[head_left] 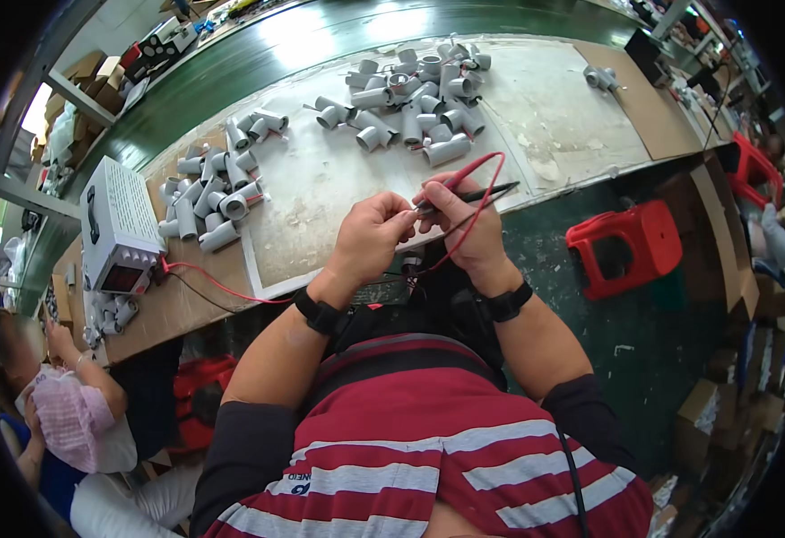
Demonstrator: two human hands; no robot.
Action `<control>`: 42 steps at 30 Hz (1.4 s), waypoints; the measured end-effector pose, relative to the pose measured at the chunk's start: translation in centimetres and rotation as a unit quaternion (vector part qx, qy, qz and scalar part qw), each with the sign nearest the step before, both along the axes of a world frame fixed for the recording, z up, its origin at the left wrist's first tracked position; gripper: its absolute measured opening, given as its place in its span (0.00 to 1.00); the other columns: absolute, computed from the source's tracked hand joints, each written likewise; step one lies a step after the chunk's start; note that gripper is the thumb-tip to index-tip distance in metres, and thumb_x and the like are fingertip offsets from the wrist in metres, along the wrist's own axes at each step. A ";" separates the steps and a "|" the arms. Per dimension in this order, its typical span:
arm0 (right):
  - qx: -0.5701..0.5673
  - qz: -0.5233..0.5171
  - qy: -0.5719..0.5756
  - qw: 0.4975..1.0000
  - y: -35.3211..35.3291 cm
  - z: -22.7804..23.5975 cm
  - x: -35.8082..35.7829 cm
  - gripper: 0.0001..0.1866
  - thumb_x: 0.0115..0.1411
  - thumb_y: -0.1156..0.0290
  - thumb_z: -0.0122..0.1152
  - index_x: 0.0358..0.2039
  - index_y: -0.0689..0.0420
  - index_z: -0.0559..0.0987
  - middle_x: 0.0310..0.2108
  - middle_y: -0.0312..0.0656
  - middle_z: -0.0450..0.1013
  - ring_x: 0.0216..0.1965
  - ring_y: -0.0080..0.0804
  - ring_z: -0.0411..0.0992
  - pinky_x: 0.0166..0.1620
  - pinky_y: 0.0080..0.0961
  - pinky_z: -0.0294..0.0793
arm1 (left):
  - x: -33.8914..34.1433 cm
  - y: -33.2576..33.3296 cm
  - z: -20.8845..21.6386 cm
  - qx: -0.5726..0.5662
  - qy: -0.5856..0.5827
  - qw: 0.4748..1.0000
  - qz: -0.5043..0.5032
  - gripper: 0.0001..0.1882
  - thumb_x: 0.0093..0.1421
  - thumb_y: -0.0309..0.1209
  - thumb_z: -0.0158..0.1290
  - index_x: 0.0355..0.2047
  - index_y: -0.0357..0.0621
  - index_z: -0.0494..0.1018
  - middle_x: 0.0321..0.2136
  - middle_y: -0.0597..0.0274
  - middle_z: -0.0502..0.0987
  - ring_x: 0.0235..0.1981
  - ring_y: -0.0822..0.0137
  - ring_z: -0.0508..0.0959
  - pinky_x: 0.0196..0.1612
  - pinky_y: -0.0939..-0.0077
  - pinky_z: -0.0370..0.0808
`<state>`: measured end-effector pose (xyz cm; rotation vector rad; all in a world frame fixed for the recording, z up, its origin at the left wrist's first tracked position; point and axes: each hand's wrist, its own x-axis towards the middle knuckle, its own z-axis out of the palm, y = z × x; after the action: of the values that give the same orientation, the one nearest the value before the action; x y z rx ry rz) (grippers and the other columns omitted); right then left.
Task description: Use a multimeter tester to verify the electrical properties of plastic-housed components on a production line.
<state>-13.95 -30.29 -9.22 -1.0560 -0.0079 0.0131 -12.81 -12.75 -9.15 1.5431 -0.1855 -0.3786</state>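
Over the table's near edge, my right hand (471,231) is closed around two test probes, a black probe (495,190) and a red probe (464,172), their tips pointing toward my left hand. My left hand (367,240) pinches something small at the probe tips; its fingers hide what it is. Thin wires and a small greyish part (410,262) show below my hands, too dark to make out. A red lead (222,280) runs from the grey metal instrument box (123,211) on the left toward me.
A large pile of grey pipe-like fittings (419,99) lies on the far middle of the table (303,206), another pile (213,193) by the instrument. One fitting (600,78) sits far right. Red stools (630,247) stand beside the table. Another person (78,403) sits at left.
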 end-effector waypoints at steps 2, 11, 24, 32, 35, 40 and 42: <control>0.053 0.020 0.002 0.998 -0.6 0.3 0.3 0.10 0.68 0.70 0.65 0.44 0.64 0.79 0.32 0.45 0.80 0.27 0.30 0.78 0.29 0.24 0.78 | 0.4 0.1 0.4 -0.013 0.010 1.000 -0.011 0.08 0.70 0.29 0.55 0.36 0.37 0.77 0.27 0.64 0.80 0.27 0.77 0.76 0.32 0.81 0.73; -0.075 -0.050 -0.045 0.995 -2.2 -0.2 2.6 0.08 0.68 0.70 0.65 0.41 0.62 0.80 0.32 0.43 0.80 0.28 0.28 0.77 0.30 0.24 0.78 | 11.4 4.9 4.3 0.391 -0.378 0.838 0.048 0.14 0.59 0.19 0.49 0.45 0.39 0.77 0.42 0.49 0.82 0.43 0.50 0.81 0.49 0.59 0.78; -0.447 -0.142 -0.214 0.857 -1.0 -2.6 3.3 0.08 0.57 0.71 0.65 0.37 0.58 0.81 0.32 0.51 0.77 0.38 0.57 0.76 0.42 0.47 0.76 | 21.6 6.5 5.2 0.589 -0.400 0.675 -0.191 0.20 0.50 0.20 0.62 0.45 0.37 0.76 0.43 0.40 0.76 0.48 0.38 0.77 0.51 0.51 0.75; -0.472 -0.096 -0.196 0.855 -0.8 -1.3 3.6 0.09 0.58 0.68 0.66 0.39 0.57 0.82 0.33 0.52 0.79 0.39 0.58 0.77 0.45 0.49 0.76 | 20.8 8.3 6.4 0.584 -0.113 0.796 -0.113 0.23 0.46 0.24 0.67 0.42 0.34 0.73 0.27 0.51 0.78 0.23 0.59 0.81 0.25 0.64 0.78; -0.473 -0.098 -0.185 0.856 -0.8 -0.8 3.3 0.10 0.58 0.68 0.66 0.39 0.57 0.82 0.33 0.53 0.79 0.39 0.58 0.77 0.45 0.49 0.76 | 17.0 8.8 6.5 0.487 -0.048 0.863 -0.128 0.26 0.49 0.30 0.67 0.46 0.34 0.72 0.22 0.56 0.76 0.15 0.67 0.75 0.17 0.69 0.72; -0.493 -0.109 -0.182 0.844 -0.7 -1.2 3.3 0.10 0.58 0.67 0.66 0.37 0.58 0.81 0.33 0.54 0.79 0.39 0.58 0.78 0.45 0.50 0.76 | 12.6 7.5 6.1 0.535 -0.097 0.832 -0.108 0.28 0.54 0.34 0.66 0.52 0.36 0.70 0.23 0.57 0.77 0.16 0.66 0.75 0.18 0.68 0.73; -0.496 -0.120 -0.194 0.838 -0.8 -1.4 3.4 0.10 0.58 0.66 0.66 0.36 0.59 0.81 0.32 0.54 0.79 0.39 0.58 0.78 0.45 0.49 0.76 | 10.7 6.6 6.4 0.517 -0.068 0.848 -0.100 0.26 0.58 0.36 0.64 0.52 0.38 0.71 0.24 0.58 0.77 0.17 0.66 0.75 0.17 0.70 0.72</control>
<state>-10.57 -31.04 -10.60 -2.0843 -0.2634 -0.4753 -2.09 -6.14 -2.71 2.6396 -0.2754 -0.5824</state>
